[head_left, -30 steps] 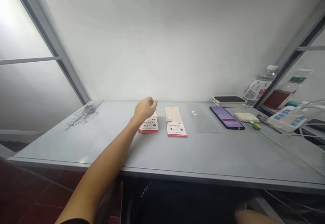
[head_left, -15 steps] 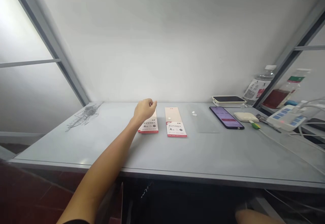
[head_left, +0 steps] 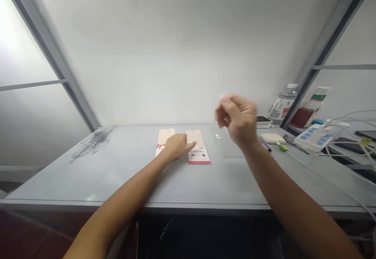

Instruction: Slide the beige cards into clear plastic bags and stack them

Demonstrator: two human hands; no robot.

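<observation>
flat rectangular packets (head_left: 199, 155) lie by left grip (head_left: 177, 144), thumb apart, right grip (head_left: 238, 119) pinched together

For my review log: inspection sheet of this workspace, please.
Surface: grey desk, dark marks at left end.
Job's things: left packets, partly covered; right packet beside them.
Clutter: phone, partly hidden; white block; power strip; bottles.
Hands: left hand over left packets, thumb at right one, contact unclear; right hand raised, grip unclear.
Cables: green-tipped white cable at the white block; others around the power strip.
Surroundings: white wall behind, grey frame bars either side.
</observation>
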